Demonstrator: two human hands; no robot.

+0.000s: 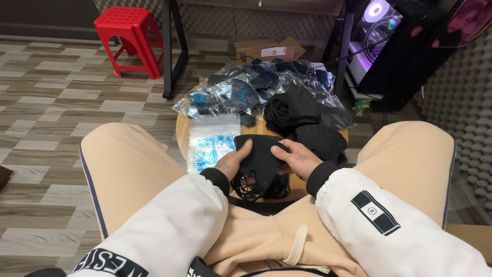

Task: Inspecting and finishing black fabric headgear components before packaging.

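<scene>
Pinching one black mask (261, 156) between your left hand (231, 163) and right hand (297, 159); its long axis runs 12-to-6.

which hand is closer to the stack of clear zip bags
Left. The left hand sits beside the clear zip bags, just right of them; the right hand is farther right.

Home room: wood-pattern floor (56, 97), red plastic stool (130, 36), lit computer tower (376, 31), foam-padded walls (461, 92).
</scene>
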